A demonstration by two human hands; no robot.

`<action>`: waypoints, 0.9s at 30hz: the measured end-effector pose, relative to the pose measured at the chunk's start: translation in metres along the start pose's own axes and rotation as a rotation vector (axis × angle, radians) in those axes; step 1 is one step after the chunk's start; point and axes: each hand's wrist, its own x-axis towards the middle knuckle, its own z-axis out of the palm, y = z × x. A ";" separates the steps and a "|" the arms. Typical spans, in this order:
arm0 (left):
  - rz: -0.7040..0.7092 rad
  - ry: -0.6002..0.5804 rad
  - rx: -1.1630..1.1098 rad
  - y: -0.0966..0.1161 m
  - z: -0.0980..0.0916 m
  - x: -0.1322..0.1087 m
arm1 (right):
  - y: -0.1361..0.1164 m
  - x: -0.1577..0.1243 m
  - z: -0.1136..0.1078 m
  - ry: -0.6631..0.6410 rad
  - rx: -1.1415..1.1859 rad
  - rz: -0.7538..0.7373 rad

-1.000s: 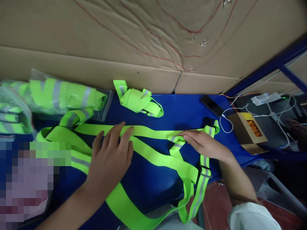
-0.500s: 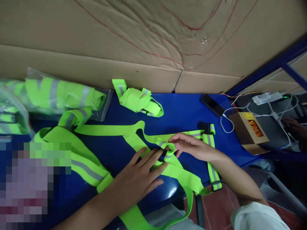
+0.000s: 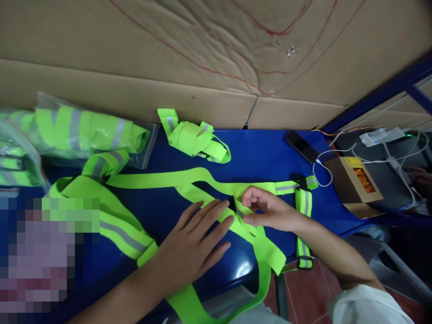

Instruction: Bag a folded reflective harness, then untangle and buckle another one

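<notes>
The harness (image 3: 192,176) sprawls across the tabletop (image 3: 256,153), one strap drooping over the near edge. The left hand (image 3: 194,240) is spread over it, gripping nothing; the right hand (image 3: 261,209) curls half open beside a silver-striped strap, no hold visible. Steadying the webbing while easing out twists seems wise. A bundle (image 3: 194,138) lies by the far edge.

Looks rather dim, with soft, diffuse shadows. Glares white off the table (image 3: 259,148) near its front edge; shines faintly on the bag (image 3: 91,135). Shows the strap (image 3: 155,180) vivid. Darkens at far right, stretches toward the edges, breaks into coarse pixels at lower left.
</notes>
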 end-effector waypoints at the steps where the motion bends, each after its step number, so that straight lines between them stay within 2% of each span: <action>1: -0.006 -0.030 0.022 -0.001 0.001 0.000 | -0.002 -0.001 0.001 0.002 -0.071 -0.026; 5: -0.053 -0.143 0.075 -0.004 0.010 0.000 | -0.009 -0.009 0.004 -0.039 -0.256 -0.089; 9: -0.133 -0.181 0.071 -0.004 0.012 -0.002 | -0.014 -0.014 0.006 -0.063 -0.443 -0.141; 13: -0.141 -0.195 0.082 -0.004 0.012 -0.002 | -0.013 -0.017 0.008 0.086 -0.744 -0.286; 17: -0.148 -0.175 0.088 -0.003 0.013 -0.003 | -0.008 -0.018 0.007 0.238 -1.210 -0.391; 20: -0.168 -0.171 0.084 -0.002 0.011 -0.003 | -0.007 -0.020 0.007 0.279 -1.492 -0.427; 23: -0.202 -0.164 0.097 -0.003 0.009 -0.002 | -0.010 -0.019 0.009 0.206 -1.453 -0.451; 27: -0.217 -0.173 0.131 -0.005 0.009 -0.002 | -0.015 -0.015 0.011 -0.047 -1.086 -0.376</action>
